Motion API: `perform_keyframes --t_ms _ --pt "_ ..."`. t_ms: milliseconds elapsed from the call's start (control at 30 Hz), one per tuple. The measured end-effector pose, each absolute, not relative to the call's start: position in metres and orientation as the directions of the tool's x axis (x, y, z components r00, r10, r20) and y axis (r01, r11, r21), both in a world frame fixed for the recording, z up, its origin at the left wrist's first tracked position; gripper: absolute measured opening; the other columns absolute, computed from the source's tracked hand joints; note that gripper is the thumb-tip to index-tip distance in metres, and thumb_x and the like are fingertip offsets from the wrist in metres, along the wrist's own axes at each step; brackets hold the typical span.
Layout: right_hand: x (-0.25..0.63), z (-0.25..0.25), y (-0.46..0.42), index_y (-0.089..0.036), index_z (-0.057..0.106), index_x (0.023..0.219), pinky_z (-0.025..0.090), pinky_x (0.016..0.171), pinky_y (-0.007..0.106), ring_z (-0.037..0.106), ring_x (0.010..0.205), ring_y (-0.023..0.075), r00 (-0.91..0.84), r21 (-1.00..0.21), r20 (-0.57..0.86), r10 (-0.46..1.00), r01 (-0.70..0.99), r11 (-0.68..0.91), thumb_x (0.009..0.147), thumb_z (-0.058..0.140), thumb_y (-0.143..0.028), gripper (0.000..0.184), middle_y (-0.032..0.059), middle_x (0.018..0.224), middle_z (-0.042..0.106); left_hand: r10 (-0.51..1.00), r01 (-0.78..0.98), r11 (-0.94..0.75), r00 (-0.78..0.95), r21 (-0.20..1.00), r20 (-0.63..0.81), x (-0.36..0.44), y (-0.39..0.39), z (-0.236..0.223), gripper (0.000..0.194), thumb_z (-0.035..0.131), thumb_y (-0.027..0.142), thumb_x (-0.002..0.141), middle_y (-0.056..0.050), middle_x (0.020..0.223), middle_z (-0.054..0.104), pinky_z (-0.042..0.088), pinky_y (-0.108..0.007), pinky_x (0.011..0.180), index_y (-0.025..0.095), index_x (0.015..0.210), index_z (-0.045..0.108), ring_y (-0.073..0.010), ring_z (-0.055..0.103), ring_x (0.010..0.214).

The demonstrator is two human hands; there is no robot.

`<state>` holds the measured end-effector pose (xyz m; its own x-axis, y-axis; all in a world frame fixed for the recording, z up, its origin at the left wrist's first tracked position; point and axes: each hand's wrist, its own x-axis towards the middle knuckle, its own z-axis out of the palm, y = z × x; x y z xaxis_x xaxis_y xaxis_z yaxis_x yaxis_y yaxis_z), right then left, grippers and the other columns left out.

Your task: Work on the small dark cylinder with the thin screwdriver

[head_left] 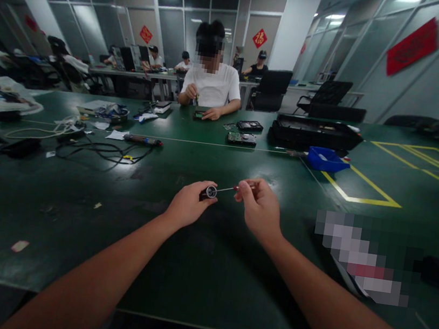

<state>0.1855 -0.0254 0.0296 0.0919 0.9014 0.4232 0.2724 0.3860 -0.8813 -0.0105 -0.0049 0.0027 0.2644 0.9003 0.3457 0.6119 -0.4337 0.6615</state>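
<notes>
Above the green table (204, 271), both my hands are held close together. My left hand (188, 204) is closed around a small dark part with a round silver end (210, 191). My right hand (260, 207) pinches the reddish handle of a thin screwdriver (240, 189). Its slim metal shaft points left, and the tip meets the silver end of the small part.
A person in a white shirt (213, 84) works across the table beside hard drives (241, 138). A blue bin (326, 159) and a black case (314, 133) stand at the back right. Cables (99, 148) and clutter lie at the left. A blurred patch (357, 255) is near my right arm.
</notes>
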Motion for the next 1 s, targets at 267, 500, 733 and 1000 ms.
perform_keyframes --t_ms 267,500,733,1000 --pt "0.1851 0.0319 -0.0287 -0.021 0.061 0.084 0.045 0.060 0.030 0.063 0.062 0.0169 0.115 -0.832 0.439 0.891 0.427 0.354 0.092 0.060 -0.048 0.028 0.0023 0.069 0.068 0.903 0.626 -0.428 0.260 0.652 0.343 -0.0114 -0.0048 0.0030 0.037 0.071 0.026 0.085 -0.003 0.115 0.071 0.051 -0.035 0.092 0.025 0.122 0.066 -0.0211 0.066 0.102" --pt "0.1853 0.0348 -0.0332 -0.023 0.042 0.055 0.029 0.050 0.028 0.041 0.046 0.0111 0.084 -0.686 0.538 0.839 0.622 0.378 0.088 0.063 -0.050 0.048 -0.0048 0.047 0.044 0.906 0.623 -0.421 0.256 0.659 0.337 -0.0115 -0.0044 0.0018 0.037 0.070 0.026 0.086 -0.003 0.114 0.071 0.051 -0.035 0.089 0.026 0.122 0.066 -0.0206 0.066 0.100" --pt "0.1848 0.0342 -0.0332 -0.023 0.042 0.055 0.028 0.048 0.028 0.038 0.044 0.0104 0.049 -0.623 0.580 0.813 0.669 0.405 0.088 0.064 -0.052 0.048 -0.0056 0.047 0.039 0.906 0.613 -0.421 0.249 0.669 0.342 -0.0118 -0.0036 0.0003 0.037 0.071 0.025 0.085 -0.004 0.114 0.071 0.051 -0.035 0.092 0.025 0.122 0.066 -0.0209 0.066 0.101" --pt "0.1850 0.0328 -0.0352 -0.024 0.058 0.080 0.044 0.058 0.030 0.063 0.063 0.0179 -0.057 -0.628 0.560 0.827 0.622 0.468 0.090 0.062 -0.045 0.024 0.0022 0.071 0.067 0.908 0.619 -0.415 0.242 0.667 0.341 -0.0132 -0.0031 0.0008 0.037 0.070 0.024 0.086 -0.004 0.115 0.071 0.051 -0.036 0.093 0.025 0.122 0.066 -0.0213 0.066 0.103"
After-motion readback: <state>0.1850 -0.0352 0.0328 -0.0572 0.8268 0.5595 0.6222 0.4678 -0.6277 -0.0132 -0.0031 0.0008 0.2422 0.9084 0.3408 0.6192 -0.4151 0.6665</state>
